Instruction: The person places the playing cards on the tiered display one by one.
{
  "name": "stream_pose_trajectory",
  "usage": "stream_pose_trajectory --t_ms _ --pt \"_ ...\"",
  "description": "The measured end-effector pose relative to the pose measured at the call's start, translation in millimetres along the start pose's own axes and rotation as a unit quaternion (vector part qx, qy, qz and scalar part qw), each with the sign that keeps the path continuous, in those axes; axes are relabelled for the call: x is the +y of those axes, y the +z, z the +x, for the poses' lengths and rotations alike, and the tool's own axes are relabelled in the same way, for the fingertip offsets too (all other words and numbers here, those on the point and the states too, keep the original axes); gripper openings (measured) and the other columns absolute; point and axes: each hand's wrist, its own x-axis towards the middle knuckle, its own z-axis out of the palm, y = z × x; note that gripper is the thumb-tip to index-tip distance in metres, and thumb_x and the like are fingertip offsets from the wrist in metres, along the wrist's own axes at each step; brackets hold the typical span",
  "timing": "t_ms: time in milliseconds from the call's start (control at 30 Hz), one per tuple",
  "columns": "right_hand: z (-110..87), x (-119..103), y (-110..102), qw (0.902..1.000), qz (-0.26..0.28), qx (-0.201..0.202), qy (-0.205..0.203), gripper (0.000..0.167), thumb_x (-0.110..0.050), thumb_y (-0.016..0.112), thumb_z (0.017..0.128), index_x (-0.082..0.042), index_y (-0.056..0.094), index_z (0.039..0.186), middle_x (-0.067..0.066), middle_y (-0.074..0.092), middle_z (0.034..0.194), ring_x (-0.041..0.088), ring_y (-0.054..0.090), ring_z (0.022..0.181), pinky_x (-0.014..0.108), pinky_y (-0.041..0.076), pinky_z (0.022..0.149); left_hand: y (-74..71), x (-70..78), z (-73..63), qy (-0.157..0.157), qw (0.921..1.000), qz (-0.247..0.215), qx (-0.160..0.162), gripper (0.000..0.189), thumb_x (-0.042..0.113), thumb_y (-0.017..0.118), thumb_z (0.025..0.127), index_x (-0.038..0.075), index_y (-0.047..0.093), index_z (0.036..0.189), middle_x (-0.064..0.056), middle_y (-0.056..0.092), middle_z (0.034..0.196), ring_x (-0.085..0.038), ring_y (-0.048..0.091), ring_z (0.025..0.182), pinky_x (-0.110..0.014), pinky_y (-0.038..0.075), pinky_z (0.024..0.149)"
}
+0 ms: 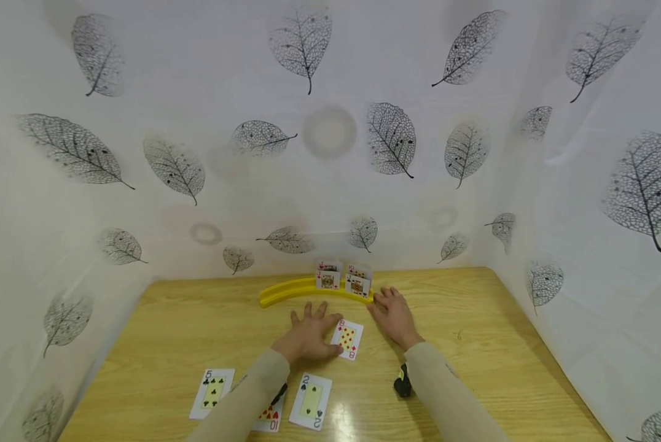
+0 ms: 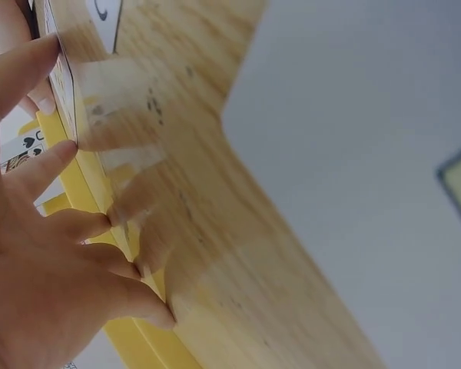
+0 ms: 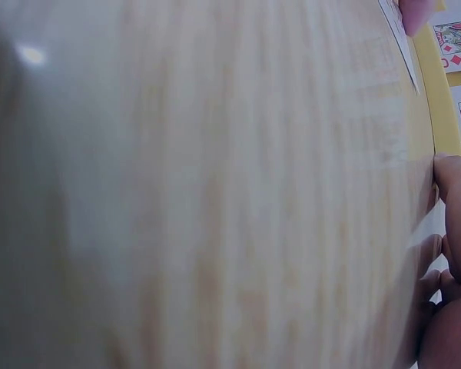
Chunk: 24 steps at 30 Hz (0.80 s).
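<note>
A red eight of diamonds playing card (image 1: 347,339) lies on the table below the right half of a curved yellow card holder (image 1: 286,291). My left hand (image 1: 310,334) spreads its fingers on the tabletop, with thumb and index fingertip touching that card's left side. The left wrist view shows the hand's thumb and index finger (image 2: 42,171) at the card's edge. My right hand (image 1: 395,316) rests beside the holder's right end, a fingertip against it. Cards stand in the holder in two places, including a front red-suited jack (image 1: 327,280) and a front spade face card (image 1: 358,286).
Nearer the table's front lie a five of clubs (image 1: 213,393), a two of spades (image 1: 311,402) and a red ten (image 1: 268,417), partly covered by my left sleeve. A small black object (image 1: 402,382) is by my right sleeve. Leaf-printed white curtain (image 1: 330,184) surrounds the wooden table (image 1: 474,380).
</note>
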Motion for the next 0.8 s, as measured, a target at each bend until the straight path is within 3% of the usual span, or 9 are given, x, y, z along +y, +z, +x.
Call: stream_pose_trajectory --t_ms 800 --pt "1.5 3.9 4.7 0.9999 -0.005 -0.005 0.009 0.049 -0.030 0.065 0.105 0.005 0.064 0.139 0.031 0.051 0.155 0.054 0.035 0.152 0.067 0.028 0.126 -1.1 1.6 2.3 -0.004 1.0000 -0.004 -0.003 0.079 0.053 0.074 0.090 0.024 0.048 0.159 -0.026 0.024 0.172 -0.065 0.014 0.154 -0.091 0.008 0.113"
